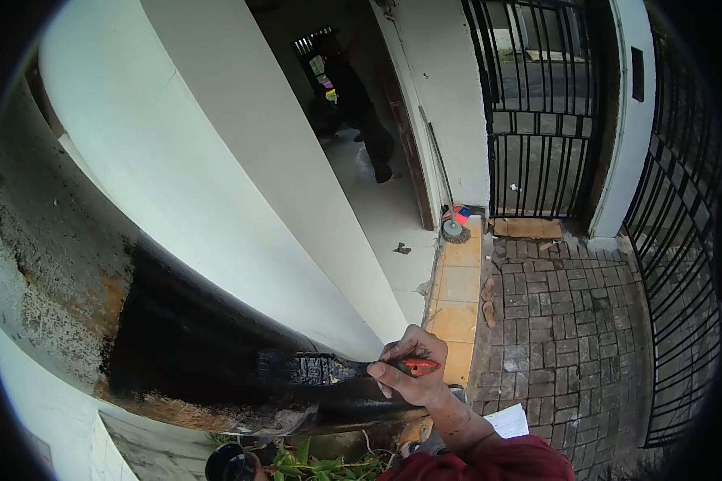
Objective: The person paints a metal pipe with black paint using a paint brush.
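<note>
My right hand (413, 365), smudged with dark paint, is closed around the red handle of a paintbrush (329, 369). The black-coated bristles lie against the curved ledge (192, 329), whose middle stretch is wet-looking black. To the left of that, its surface is bare, rough and stained grey-brown. A worn strip also shows along the lower edge. At the bottom of the view, my left hand (258, 467) is mostly cut off, with its fingers against the side of a dark paint container (231, 462).
Green plants (321, 465) grow beneath the ledge. White walls (217, 160) rise behind it. A person (357, 104) is inside the dim doorway. A mop (455, 231) leans near yellow tiles (457, 280). Sandals (488, 301) lie on brick paving (553, 345), and black gates (541, 112) stand beyond.
</note>
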Action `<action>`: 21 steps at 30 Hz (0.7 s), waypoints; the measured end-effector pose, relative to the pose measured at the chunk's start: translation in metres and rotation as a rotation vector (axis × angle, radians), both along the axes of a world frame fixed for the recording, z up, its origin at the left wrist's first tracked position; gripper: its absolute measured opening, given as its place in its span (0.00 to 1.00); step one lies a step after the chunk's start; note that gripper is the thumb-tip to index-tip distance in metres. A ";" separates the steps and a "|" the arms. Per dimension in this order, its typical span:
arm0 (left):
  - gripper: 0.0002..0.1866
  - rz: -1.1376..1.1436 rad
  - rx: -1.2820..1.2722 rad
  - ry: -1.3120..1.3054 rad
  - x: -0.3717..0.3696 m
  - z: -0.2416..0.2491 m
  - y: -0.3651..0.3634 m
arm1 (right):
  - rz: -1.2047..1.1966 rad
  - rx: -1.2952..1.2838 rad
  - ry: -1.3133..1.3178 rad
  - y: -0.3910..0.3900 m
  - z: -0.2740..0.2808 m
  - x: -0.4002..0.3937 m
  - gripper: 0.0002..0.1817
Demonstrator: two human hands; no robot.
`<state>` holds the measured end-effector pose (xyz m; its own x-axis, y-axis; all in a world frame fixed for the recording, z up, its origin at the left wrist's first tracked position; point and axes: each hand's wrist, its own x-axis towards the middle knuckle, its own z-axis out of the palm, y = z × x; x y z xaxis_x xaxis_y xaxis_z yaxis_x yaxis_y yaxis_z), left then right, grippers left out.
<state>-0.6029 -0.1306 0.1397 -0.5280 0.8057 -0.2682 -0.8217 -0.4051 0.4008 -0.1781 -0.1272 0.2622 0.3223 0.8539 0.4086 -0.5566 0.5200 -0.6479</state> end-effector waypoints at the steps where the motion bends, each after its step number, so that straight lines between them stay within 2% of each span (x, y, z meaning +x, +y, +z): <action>1: 0.34 0.002 0.000 -0.002 -0.001 0.000 0.000 | 0.002 0.000 0.002 0.002 -0.001 0.000 0.16; 3: 0.34 0.006 0.003 -0.010 -0.002 -0.001 0.000 | -0.230 0.105 -0.172 0.009 -0.004 0.000 0.15; 4: 0.34 0.008 0.006 -0.014 -0.002 -0.001 0.000 | -0.229 0.107 -0.171 0.011 -0.005 0.000 0.15; 6: 0.34 0.011 0.012 -0.021 -0.004 -0.001 0.001 | -0.435 0.167 -0.287 0.014 -0.007 0.000 0.14; 10: 0.35 -0.011 0.045 -0.030 -0.006 0.004 0.026 | -0.423 0.111 -0.173 0.014 -0.005 -0.002 0.15; 12: 0.35 -0.002 0.039 -0.047 -0.003 -0.001 0.024 | -0.169 0.001 -0.023 0.010 0.001 0.004 0.15; 16: 0.35 -0.002 0.031 -0.069 0.001 -0.007 0.029 | -0.177 0.021 -0.137 0.010 0.002 0.013 0.15; 18: 0.36 -0.006 0.036 -0.074 0.000 -0.005 0.036 | -0.356 0.195 -0.301 0.015 0.000 0.013 0.16; 21: 0.36 0.001 0.038 -0.092 0.002 -0.006 0.040 | -0.332 0.167 -0.273 0.016 -0.007 0.009 0.16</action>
<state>-0.6009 -0.0904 0.1334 -0.5036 0.8157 -0.2847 -0.8539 -0.4198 0.3076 -0.1690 -0.1116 0.2547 0.4284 0.6378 0.6401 -0.1626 0.7512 -0.6397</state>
